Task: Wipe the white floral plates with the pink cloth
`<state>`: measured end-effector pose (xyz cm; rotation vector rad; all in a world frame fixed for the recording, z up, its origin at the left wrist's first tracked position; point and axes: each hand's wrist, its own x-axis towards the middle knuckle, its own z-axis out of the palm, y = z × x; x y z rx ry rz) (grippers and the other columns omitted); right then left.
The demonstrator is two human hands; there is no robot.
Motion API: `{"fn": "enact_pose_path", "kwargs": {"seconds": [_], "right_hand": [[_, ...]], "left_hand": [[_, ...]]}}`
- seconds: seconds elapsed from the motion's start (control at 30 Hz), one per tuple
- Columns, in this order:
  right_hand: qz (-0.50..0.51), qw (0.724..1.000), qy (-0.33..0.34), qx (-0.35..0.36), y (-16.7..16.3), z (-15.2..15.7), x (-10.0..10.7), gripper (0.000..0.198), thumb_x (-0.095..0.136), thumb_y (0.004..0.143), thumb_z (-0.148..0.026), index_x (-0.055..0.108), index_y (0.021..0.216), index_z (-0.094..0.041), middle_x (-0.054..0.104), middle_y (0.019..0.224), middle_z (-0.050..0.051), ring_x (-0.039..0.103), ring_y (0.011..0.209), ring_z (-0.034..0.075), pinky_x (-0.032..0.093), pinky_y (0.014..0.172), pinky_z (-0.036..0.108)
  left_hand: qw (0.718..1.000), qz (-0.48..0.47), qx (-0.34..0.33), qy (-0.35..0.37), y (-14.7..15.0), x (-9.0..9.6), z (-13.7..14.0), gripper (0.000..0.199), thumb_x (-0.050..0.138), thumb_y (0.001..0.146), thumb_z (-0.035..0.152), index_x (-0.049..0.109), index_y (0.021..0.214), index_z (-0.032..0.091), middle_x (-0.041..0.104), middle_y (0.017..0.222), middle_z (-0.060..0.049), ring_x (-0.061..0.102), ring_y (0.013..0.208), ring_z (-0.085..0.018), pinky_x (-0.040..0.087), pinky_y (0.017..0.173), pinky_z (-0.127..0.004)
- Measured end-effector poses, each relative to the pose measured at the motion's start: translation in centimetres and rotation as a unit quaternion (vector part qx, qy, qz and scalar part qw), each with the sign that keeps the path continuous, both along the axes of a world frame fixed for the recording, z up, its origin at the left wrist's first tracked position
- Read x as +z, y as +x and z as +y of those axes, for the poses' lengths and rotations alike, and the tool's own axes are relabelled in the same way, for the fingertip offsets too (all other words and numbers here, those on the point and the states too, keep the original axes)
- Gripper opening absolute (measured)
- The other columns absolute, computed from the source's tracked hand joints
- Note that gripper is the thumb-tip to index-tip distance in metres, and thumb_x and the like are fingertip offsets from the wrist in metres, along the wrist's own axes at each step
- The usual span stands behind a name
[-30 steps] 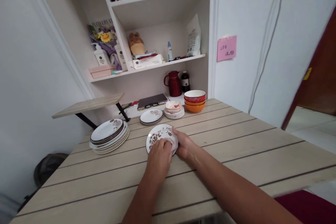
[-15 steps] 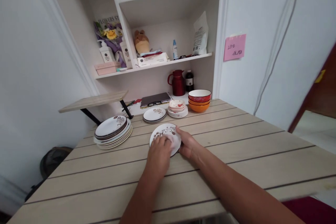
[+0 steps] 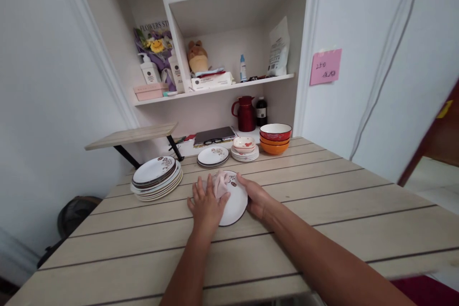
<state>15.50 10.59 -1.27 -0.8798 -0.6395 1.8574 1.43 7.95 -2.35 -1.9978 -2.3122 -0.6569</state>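
A white plate with a dark rim and brown flower print is low over the table in front of me, tilted slightly. My right hand grips its right edge, thumb on top and fingers beneath. Under my left hand a pale pink cloth is bunched on the plate's upper left. The fingers of that hand are spread, with the cloth between the thumb and the index finger. The hand and cloth hide the plate's left side and part of its print.
A tall stack of plates stands left, near a small raised shelf. Behind my hands are two similar plates, small dishes on saucers and stacked bowls. A red jug and a dark bottle stand at the back.
My left hand has shifted left across the plate, its fingers now spread and the cloth showing more. The right hand keeps its hold on the plate's edge. The view has shifted slightly.
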Motion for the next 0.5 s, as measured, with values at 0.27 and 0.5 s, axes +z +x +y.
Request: {"fn": "enact_pose_path", "kwargs": {"seconds": [0.27, 0.5], "right_hand": [[0.019, 1.0, -0.017, -0.013, 0.1, 0.2, 0.1, 0.036, 0.046, 0.092, -0.042, 0.064, 0.104, -0.012, 0.073, 0.101, 0.011, 0.069, 0.086, 0.018, 0.051, 0.087, 0.033], [0.015, 1.0, -0.014, -0.005, 0.1, 0.2, -0.1, 0.036, 0.049, 0.091, -0.042, 0.064, 0.104, -0.013, 0.073, 0.1, 0.011, 0.069, 0.084, 0.019, 0.052, 0.086, 0.034]], "left_hand": [[0.972, 0.038, -0.231, 0.009, 1.4, -0.6, -1.2, 0.068, 0.048, 0.085, 0.03, 0.023, 0.148, 0.022, 0.015, 0.157, -0.01, 0.01, 0.144, -0.027, 0.009, 0.115, -0.051], [0.961, -0.019, -0.277, -0.006, 0.7, -0.7, -0.5, 0.054, 0.023, 0.096, 0.042, 0.021, 0.148, 0.027, 0.02, 0.156, -0.003, 0.011, 0.144, -0.02, 0.005, 0.117, -0.044]]}}
